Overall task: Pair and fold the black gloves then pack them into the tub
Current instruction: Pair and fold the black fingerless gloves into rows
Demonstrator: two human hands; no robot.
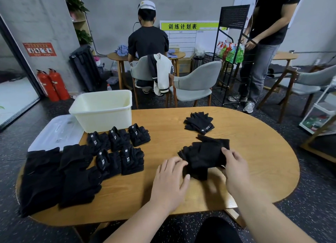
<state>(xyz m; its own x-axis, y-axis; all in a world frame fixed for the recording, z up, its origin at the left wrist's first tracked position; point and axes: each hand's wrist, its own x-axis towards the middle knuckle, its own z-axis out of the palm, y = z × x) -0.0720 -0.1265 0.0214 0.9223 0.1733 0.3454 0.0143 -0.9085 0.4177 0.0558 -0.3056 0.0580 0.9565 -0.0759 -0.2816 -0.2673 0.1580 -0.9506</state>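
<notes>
Near the middle of the near edge of the wooden desk point(245, 152), a pair of black gloves point(205, 155) lies partly doubled over, its finger ends pointing toward the far edge. The left hand point(171, 172) has its fingers curled over the near-left end of this pair, with the thumb tucked against the fabric, so it is grasping the cloth. The right hand point(234, 168) pinches the right end, thumb on top and fingers under the edge. A second pair point(199, 122), flat with a small white label showing, rests closer to the far edge, apart from the one being handled. Five folded bundles point(118, 148) sit in two rows left of centre, labels up. A pile of unfolded gloves point(54, 175) spreads along the left edge. The cream tub point(103, 110) stands at the far-left corner, just behind the bundles, beside a clear lid point(56, 132) that overhangs the left edge.
</notes>
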